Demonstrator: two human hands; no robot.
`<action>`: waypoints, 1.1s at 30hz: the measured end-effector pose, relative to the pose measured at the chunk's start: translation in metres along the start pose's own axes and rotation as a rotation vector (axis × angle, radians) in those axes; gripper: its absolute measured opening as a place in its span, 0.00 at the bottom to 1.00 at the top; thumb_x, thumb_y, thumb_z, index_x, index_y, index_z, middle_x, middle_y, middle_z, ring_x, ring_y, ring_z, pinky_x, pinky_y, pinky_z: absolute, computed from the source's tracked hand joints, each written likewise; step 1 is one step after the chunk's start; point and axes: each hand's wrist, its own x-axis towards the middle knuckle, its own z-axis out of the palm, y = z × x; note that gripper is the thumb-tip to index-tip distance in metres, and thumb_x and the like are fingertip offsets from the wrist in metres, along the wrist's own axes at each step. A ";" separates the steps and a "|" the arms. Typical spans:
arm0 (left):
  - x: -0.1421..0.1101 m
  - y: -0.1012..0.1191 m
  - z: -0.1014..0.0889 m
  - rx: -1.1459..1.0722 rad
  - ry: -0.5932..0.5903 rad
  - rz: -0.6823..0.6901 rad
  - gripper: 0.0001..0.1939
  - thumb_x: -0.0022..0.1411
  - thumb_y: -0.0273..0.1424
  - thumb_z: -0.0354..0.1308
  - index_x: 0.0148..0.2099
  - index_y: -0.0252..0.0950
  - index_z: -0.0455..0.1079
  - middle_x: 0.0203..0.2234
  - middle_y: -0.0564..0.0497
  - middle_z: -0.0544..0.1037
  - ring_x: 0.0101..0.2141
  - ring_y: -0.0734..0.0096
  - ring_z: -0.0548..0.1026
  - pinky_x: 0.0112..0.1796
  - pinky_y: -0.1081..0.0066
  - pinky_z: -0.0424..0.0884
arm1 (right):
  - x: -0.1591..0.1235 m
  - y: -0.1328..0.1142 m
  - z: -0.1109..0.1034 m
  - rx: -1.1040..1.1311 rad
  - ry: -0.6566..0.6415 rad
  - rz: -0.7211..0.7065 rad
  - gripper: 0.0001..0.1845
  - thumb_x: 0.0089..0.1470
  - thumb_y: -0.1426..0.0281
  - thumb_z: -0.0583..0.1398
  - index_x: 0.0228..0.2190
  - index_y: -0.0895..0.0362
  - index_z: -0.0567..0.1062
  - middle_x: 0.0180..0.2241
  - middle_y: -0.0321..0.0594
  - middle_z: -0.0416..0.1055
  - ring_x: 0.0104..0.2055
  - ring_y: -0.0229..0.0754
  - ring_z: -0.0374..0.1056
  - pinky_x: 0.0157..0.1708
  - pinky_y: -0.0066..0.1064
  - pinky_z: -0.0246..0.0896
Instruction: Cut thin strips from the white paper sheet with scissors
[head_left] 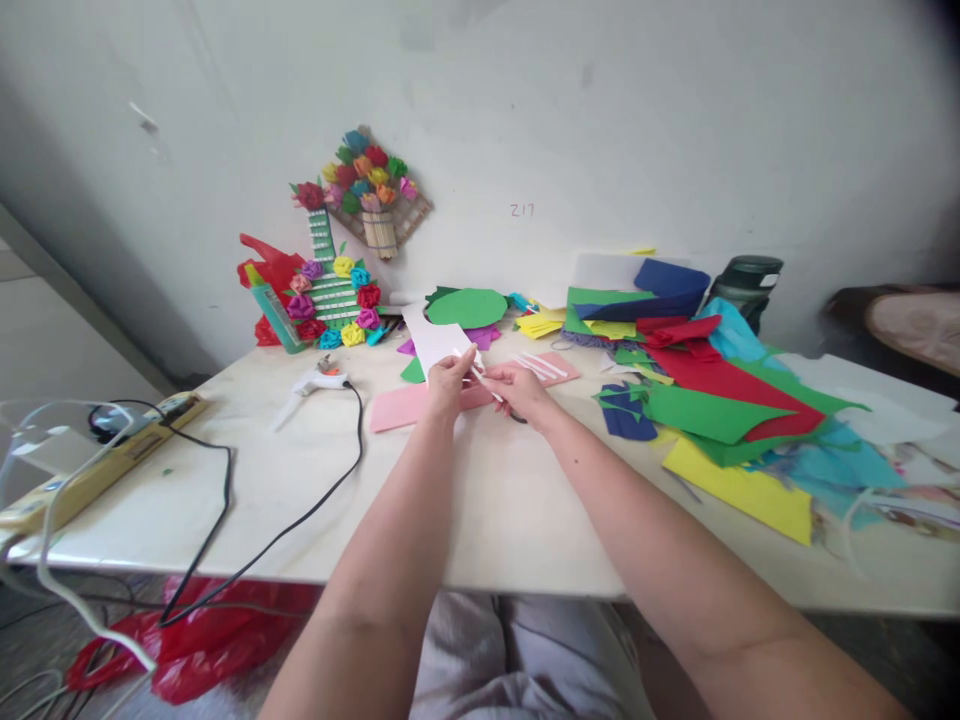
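Note:
Both hands meet over a pink strip of paper (397, 408) at the middle of the table. My left hand (450, 382) is closed, with thumb and fingers pinching a thin white paper strip (480, 365). My right hand (519, 390) pinches the lower end of the same white piece; whether it is rolled or folded I cannot tell. Several narrow white strips (544, 367) lie on the pink paper just beyond my right hand. A white sheet (435, 340) lies behind my left hand. Under my right hand shows a small dark curved thing, mostly hidden.
A white glue gun (313, 388) with a black cord lies to the left, near a yellow power strip (112, 455). Behind stand a glue bottle (274, 310) and a paper-flower decoration (337, 295). Coloured sheets (720, 410) and a dark bottle (744, 285) occupy the right.

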 end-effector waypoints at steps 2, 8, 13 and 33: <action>0.001 -0.002 -0.001 0.006 -0.001 0.007 0.23 0.38 0.46 0.64 0.18 0.33 0.61 0.16 0.51 0.70 0.15 0.79 0.64 0.19 0.75 0.59 | 0.001 0.001 0.001 -0.089 0.038 -0.014 0.08 0.44 0.69 0.62 0.28 0.60 0.72 0.14 0.30 0.64 0.12 0.28 0.57 0.09 0.18 0.50; 0.002 -0.003 -0.002 0.016 -0.009 -0.005 0.22 0.41 0.48 0.62 0.21 0.32 0.67 0.12 0.53 0.66 0.15 0.79 0.64 0.19 0.75 0.58 | 0.000 -0.003 0.001 -0.107 0.076 0.007 0.04 0.44 0.75 0.60 0.21 0.60 0.70 0.13 0.29 0.63 0.10 0.27 0.55 0.08 0.19 0.49; 0.002 -0.002 -0.002 -0.038 -0.023 0.007 0.22 0.41 0.48 0.63 0.23 0.32 0.67 0.11 0.55 0.65 0.14 0.79 0.63 0.19 0.75 0.58 | -0.004 -0.007 0.000 0.044 0.040 0.045 0.03 0.45 0.75 0.59 0.22 0.61 0.70 0.13 0.31 0.65 0.11 0.28 0.57 0.09 0.19 0.50; 0.002 -0.006 -0.001 -0.047 -0.076 0.019 0.21 0.42 0.46 0.63 0.20 0.33 0.63 0.14 0.53 0.67 0.16 0.79 0.65 0.21 0.74 0.61 | -0.004 -0.004 -0.001 0.130 0.003 0.085 0.10 0.49 0.68 0.58 0.21 0.60 0.68 0.13 0.32 0.66 0.10 0.29 0.58 0.10 0.20 0.47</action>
